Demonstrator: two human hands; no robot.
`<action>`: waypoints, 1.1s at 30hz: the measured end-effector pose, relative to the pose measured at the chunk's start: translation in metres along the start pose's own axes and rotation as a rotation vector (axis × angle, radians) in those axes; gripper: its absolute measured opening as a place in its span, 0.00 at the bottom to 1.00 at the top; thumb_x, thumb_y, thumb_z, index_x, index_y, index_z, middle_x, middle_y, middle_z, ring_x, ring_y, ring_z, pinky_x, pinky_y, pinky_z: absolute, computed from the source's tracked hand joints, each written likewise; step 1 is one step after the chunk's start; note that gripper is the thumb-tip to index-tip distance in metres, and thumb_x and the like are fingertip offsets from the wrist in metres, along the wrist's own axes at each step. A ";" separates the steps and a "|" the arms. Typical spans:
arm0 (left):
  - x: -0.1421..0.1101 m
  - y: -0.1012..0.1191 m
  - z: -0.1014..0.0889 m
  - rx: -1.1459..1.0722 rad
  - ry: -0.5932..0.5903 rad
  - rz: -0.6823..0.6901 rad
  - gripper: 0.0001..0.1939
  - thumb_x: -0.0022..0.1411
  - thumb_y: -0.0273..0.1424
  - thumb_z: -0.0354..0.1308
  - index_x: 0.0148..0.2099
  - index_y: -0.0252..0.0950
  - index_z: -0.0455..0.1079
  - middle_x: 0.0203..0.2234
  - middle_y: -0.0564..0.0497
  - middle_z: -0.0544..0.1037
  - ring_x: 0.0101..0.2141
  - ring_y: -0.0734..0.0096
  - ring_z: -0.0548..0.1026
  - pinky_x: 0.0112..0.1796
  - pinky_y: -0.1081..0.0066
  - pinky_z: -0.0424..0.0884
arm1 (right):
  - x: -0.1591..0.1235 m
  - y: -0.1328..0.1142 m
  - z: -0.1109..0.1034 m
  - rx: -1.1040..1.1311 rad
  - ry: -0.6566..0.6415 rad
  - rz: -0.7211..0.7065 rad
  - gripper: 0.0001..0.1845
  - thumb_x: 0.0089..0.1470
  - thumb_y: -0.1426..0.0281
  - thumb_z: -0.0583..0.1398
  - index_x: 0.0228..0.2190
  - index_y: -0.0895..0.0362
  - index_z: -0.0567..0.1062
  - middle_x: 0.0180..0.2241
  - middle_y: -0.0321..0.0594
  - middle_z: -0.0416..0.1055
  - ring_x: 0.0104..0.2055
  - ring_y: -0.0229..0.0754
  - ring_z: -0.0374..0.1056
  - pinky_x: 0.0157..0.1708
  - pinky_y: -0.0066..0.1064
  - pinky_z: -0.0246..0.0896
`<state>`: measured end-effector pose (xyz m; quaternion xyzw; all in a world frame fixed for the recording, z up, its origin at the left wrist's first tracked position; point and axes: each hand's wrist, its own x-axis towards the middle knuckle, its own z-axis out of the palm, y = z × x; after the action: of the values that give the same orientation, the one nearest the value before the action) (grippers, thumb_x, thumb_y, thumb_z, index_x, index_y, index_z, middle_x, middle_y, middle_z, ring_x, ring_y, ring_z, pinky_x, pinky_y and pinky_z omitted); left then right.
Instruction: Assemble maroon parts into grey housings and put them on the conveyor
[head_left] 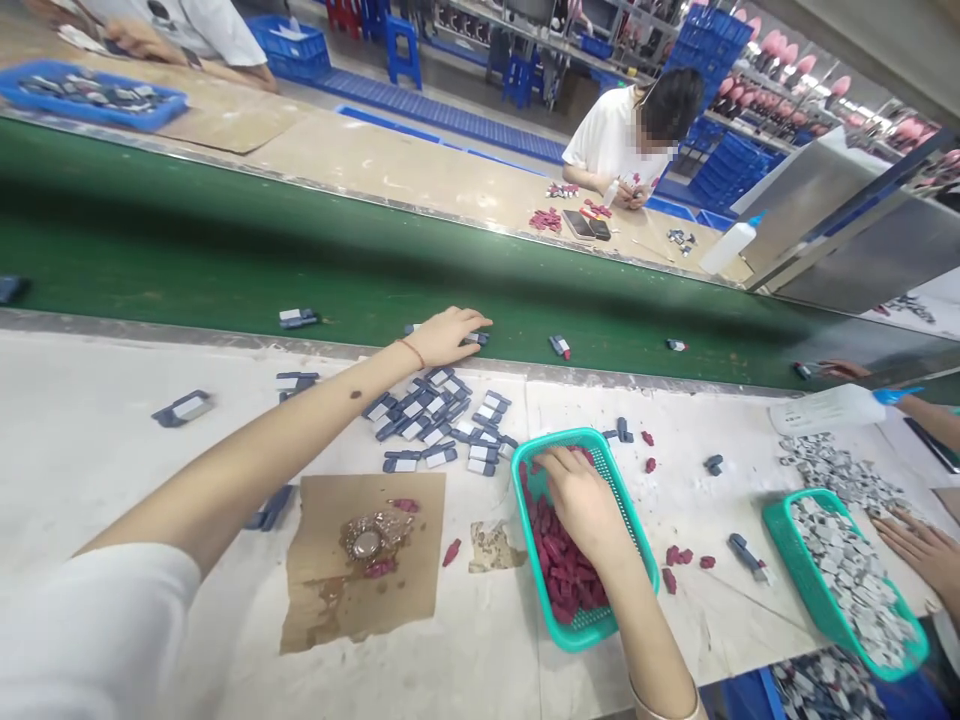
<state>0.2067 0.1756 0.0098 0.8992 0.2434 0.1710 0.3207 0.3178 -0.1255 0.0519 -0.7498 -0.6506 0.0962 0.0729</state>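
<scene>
My left hand [448,337] reaches over the near edge of the green belt, thumb and fingers apart around a dark blue and white plastic part [478,339]. My right hand [585,500] is inside a teal plastic basket [646,545] of dark red plastic pieces [559,560]. Its fingers curl down at the basket's far left, their tips partly hidden. Between the hands lies a pile of blue and white parts [431,408]. Nearer me, a stained cardboard sheet [412,590] bears a wet, shiny round dish [367,543] and a few red pieces.
Along the green belt [360,270] lie spaced parts [298,318]. To the right, another person's hand [919,550] is beside a teal basket [787,545] of grey-white pieces, near a bottle [825,408]. Loose red pieces [679,556] dot the table. A person [619,135] sits across the belt.
</scene>
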 end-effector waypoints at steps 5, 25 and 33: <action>0.016 0.019 0.026 -0.119 0.005 -0.043 0.11 0.50 0.25 0.57 0.39 0.32 0.74 0.40 0.41 0.76 0.47 0.51 0.70 0.54 0.54 0.60 | 0.010 0.004 0.004 0.005 -0.107 0.009 0.10 0.58 0.78 0.57 0.36 0.57 0.77 0.38 0.46 0.75 0.42 0.49 0.71 0.44 0.38 0.67; -0.225 0.060 -0.036 -1.063 0.163 -0.637 0.21 0.47 0.44 0.69 0.36 0.35 0.68 0.30 0.49 0.79 0.26 0.71 0.75 0.25 0.76 0.69 | 0.015 -0.127 0.041 1.110 0.010 0.169 0.08 0.55 0.65 0.59 0.32 0.56 0.73 0.26 0.36 0.73 0.28 0.39 0.68 0.28 0.27 0.63; -0.263 0.055 -0.024 -1.187 0.383 -0.746 0.20 0.44 0.43 0.71 0.35 0.35 0.75 0.34 0.48 0.79 0.36 0.62 0.77 0.37 0.68 0.74 | 0.030 -0.148 0.067 0.530 -0.133 -0.215 0.10 0.60 0.76 0.53 0.28 0.54 0.69 0.27 0.39 0.72 0.32 0.43 0.68 0.33 0.31 0.61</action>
<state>-0.0027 0.0065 0.0234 0.3851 0.4522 0.3080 0.7432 0.1633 -0.0753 0.0198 -0.6236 -0.6817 0.3034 0.2332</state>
